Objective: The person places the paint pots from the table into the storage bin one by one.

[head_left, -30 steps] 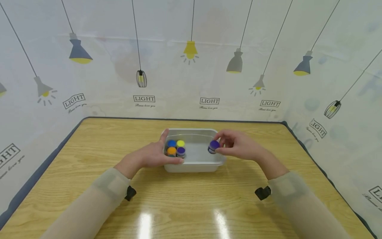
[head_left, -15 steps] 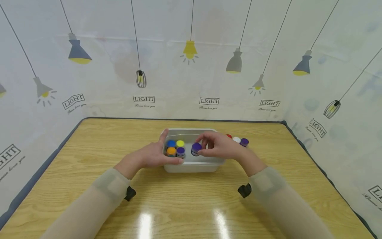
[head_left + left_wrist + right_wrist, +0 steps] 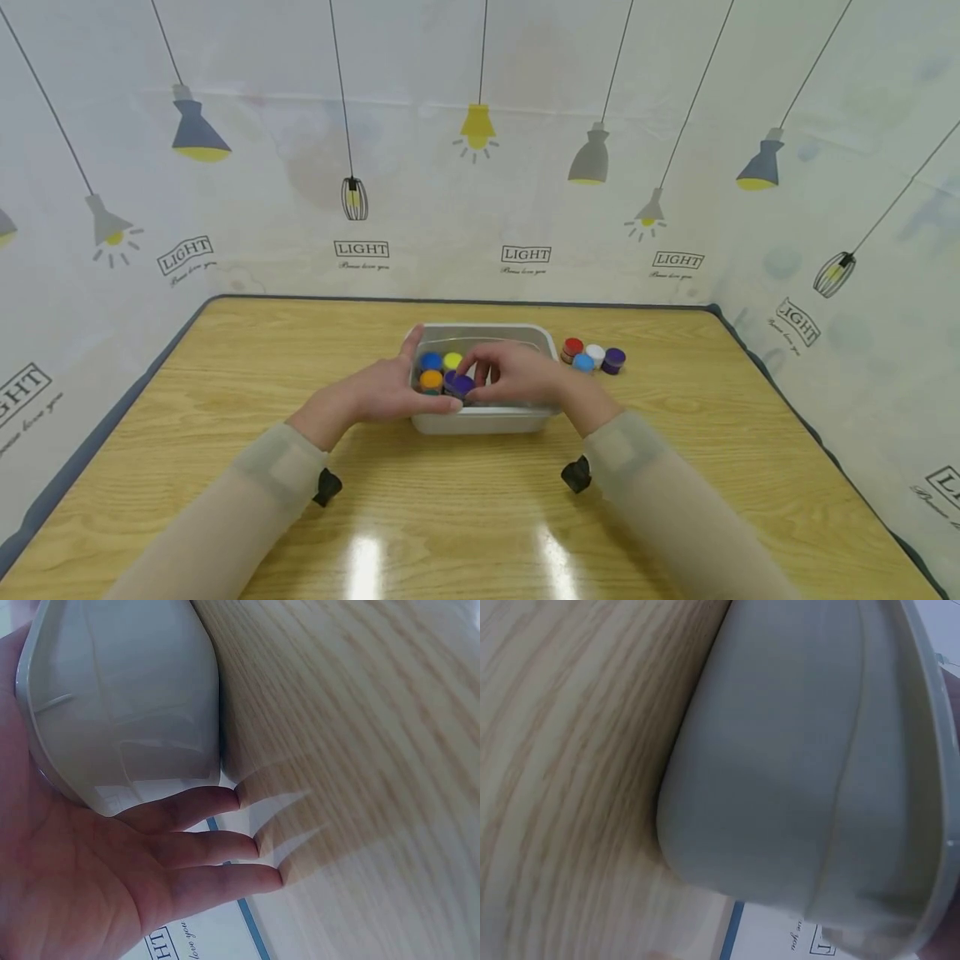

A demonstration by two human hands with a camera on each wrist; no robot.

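My right hand (image 3: 517, 372) reaches into a white plastic box (image 3: 480, 422) and pinches a small paint jar with a purple lid (image 3: 461, 387) between thumb and fingers. That jar overlaps another purple-lidded jar at the box's left end, mostly hidden now. Beside it stand jars with a blue lid (image 3: 431, 361), a yellow lid (image 3: 452, 362) and an orange lid (image 3: 431, 380). My left hand (image 3: 382, 388) rests on the box's left end, thumb along the front rim. In the left wrist view its other fingers (image 3: 214, 889) extend straight beside the box wall.
Right of the box, on the wooden table (image 3: 465, 508), a cluster of jars shows a red lid (image 3: 573, 345), a white lid (image 3: 595, 353), a light blue lid (image 3: 582, 362) and a purple lid (image 3: 614, 357). A lamp-patterned cloth backdrop (image 3: 420, 283) encloses the table.
My right hand has carried the purple-lidded jar leftward across the box to the other jars. The cluster on the table has come into sight behind it. My left hand stays put.
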